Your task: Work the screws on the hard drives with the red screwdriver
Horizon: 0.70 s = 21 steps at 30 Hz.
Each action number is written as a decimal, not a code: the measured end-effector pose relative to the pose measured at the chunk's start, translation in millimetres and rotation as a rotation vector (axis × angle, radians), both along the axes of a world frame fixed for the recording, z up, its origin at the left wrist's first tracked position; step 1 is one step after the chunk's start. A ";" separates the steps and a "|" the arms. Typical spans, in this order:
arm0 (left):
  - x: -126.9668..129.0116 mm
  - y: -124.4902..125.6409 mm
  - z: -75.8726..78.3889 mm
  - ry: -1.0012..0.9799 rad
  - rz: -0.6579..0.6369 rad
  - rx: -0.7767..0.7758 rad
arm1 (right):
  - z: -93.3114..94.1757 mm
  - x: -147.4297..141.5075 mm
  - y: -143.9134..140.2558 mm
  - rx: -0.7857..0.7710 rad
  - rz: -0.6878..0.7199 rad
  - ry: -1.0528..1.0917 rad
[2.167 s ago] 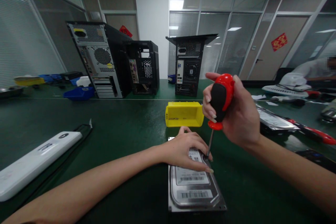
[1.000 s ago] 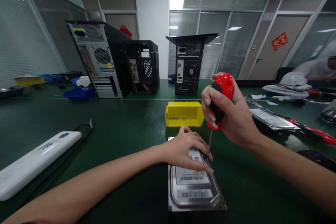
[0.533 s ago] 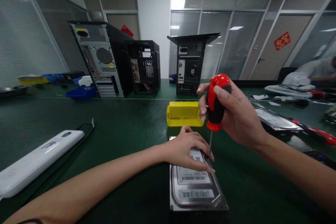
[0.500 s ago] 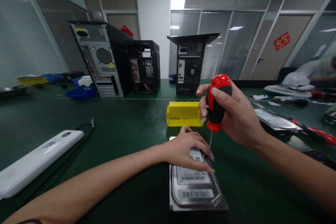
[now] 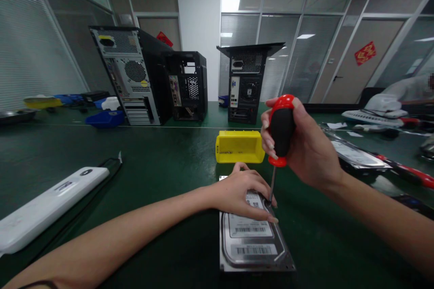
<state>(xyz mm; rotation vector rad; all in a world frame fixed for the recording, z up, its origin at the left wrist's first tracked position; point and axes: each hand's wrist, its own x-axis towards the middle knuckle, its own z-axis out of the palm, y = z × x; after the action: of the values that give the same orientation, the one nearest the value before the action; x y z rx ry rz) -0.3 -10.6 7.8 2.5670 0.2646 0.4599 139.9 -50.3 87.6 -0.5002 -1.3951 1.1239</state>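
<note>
A silver hard drive (image 5: 252, 253) with white labels lies on the green table in front of me. My left hand (image 5: 242, 192) lies across its far half, fingers wrapped over the far and right edges, gripping it. In my right hand (image 5: 310, 153) is a screwdriver (image 5: 283, 131) with a red and black handle, held nearly upright. Its metal shaft runs down to the drive's right side, beside my left fingertips; the tip's exact seat is hard to make out. Just beyond the drive stands a yellow bin (image 5: 240, 146) with some small pieces inside.
Computer cases (image 5: 152, 76) stand along the back, another case (image 5: 244, 86) right of them. A white lamp-like bar (image 5: 54, 207) with a cable lies left. At right are another hard drive (image 5: 356, 153), a red-handled tool (image 5: 410, 171) and, behind, a person's sleeve (image 5: 412, 88).
My right hand's fingers have changed their hold on the screwdriver handle, the thumb moving up towards its top. The left hand and hard drive stay in place.
</note>
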 end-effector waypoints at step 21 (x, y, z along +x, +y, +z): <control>-0.1 1.0 -1.4 -0.010 -0.011 0.033 | 0.0 0.2 -0.1 0.037 -0.061 0.016</control>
<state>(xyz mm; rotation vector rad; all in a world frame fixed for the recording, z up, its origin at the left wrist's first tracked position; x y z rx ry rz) -0.3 -9.6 6.4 2.5959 0.2416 0.4762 140.1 -50.3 87.6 -0.5026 -1.3756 1.0490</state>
